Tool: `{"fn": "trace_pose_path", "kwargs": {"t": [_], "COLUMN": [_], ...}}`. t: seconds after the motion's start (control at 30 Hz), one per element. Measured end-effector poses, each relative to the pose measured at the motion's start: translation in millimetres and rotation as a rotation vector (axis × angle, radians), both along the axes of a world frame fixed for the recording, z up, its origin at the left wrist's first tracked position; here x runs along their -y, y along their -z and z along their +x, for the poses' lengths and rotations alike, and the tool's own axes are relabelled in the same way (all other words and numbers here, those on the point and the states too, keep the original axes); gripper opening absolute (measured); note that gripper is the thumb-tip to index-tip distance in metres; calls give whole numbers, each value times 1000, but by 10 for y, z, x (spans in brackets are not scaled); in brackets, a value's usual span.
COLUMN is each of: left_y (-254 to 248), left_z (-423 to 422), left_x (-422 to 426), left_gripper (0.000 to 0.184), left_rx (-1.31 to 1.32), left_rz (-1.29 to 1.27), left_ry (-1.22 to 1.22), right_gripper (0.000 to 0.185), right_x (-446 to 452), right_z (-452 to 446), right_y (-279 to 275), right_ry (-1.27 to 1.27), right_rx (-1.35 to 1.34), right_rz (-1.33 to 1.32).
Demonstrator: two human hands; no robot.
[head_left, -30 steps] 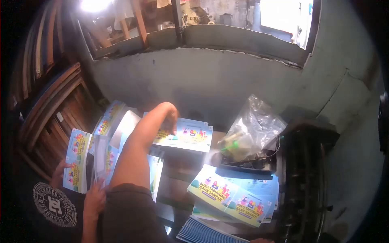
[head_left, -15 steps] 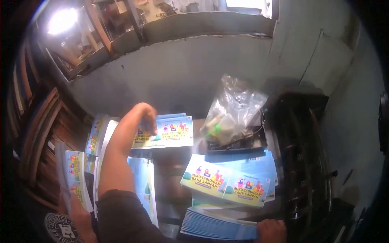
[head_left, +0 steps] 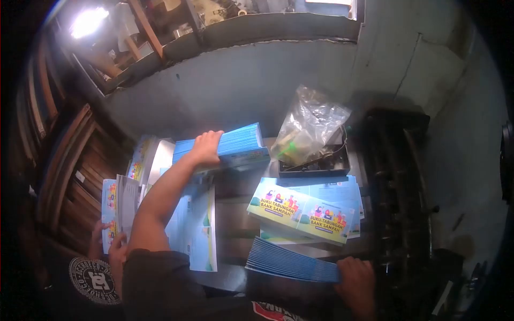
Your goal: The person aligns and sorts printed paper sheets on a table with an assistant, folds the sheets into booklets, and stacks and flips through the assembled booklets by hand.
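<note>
Left hand (head_left: 206,148), one: fingers closed over the near side of the back stack (head_left: 241,140), a thick block of booklets with blue edges facing up, at the rear of the bench (head_left: 231,206).

Right hand (head_left: 355,275), one: fingers closed on the right end of the front stack (head_left: 289,262), blue, its edges fanned, at the near side.

Printed sheets (head_left: 302,211), several, overlapping at angles: yellow and blue, lettered "BUKU TABUNGAN BANK SAMPAH" — lying between the front stack and the tray.

Tray (head_left: 316,172), one, dark, small items inside; clear bag (head_left: 320,115), one, crumpled, resting over its left part, something green showing through.

Blue sheets (head_left: 187,235), a group, below the left forearm.

Co-worker, one, at the left, dark shirt with a round white emblem — two hands (head_left: 116,249) at upright booklets (head_left: 110,208).

Wooden frames (head_left: 69,160), several, leaning at far left.
</note>
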State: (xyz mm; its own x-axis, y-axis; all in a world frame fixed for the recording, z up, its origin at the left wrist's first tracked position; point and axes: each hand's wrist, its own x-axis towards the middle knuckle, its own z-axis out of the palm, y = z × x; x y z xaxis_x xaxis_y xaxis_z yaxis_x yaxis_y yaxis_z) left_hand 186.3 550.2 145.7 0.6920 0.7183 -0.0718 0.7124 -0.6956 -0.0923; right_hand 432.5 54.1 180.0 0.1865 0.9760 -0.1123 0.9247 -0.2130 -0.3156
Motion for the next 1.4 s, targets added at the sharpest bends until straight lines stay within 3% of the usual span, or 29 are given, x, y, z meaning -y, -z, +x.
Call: {"fn": "trace_pose_path", "kwargs": {"t": [0.07,0.13,0.23,0.3,0.33,0.43,0.47,0.5,0.53,0.57,0.63,0.7,0.73,0.8,0.87,0.9,0.97,1.17,1.3,1.4], "left_y": [-17,-92,-10,-97,159,51,-154,-222,-550,-602,-946,-1468,-1556,-1191,-710,-505,-363,-649,-916,-956], "left_z": [-42,62,27,97,-22,-13,34,-28,177,96,-16,269,468,677,670,656,452,89,21,38], "left_x": [23,0,-125,85,-325,-250,19,-224,189,-40,-120,554,1123,2423,3611,4095,4827,6045,6600,7055], "left_gripper": [87,93,57,58,64,57,55,49,56,63,73,60,60,60,60,60,61,62,63,65], "left_rx": [52,103,22,82,60,115,225,288,367,508,538,839,983,1092,1046,996,884,725,632,498], "left_rz": [-16,-32,-52,-6,-8,177,241,211,222,272,801,850,795,513,213,93,-73,-263,-371,-474], "left_ry": [-21,12,-161,-135,-178,-303,-279,-287,-408,-334,-215,-121,5,210,400,467,596,850,1022,1201], "right_gripper": [51,47,36,21,16,16,16,16,22,27,39,44,49,50,46,47,48,60,48,35], "right_x": [49,64,121,161,194,373,507,670,871,1070,1437,1756,2094,2360,2637,2814,3186,4186,4576,4709], "right_z": [-71,-92,-126,-142,-129,-290,-377,-451,-543,-580,-749,-898,-1096,-1437,-1749,-1954,-2528,-3883,-4817,-5448], "right_y": [33,54,90,193,177,312,313,285,217,157,199,235,201,339,389,584,627,914,1344,1705], "right_ry": [25,27,29,11,0,95,128,150,203,207,325,337,462,530,612,644,818,1270,1616,1879], "right_rx": [47,59,38,15,3,135,156,177,140,108,33,-8,-57,-40,-147,-146,-107,-351,-300,-222], "right_rz": [-55,-6,-22,83,66,288,333,374,342,339,314,344,324,215,196,326,279,348,129,184]}}
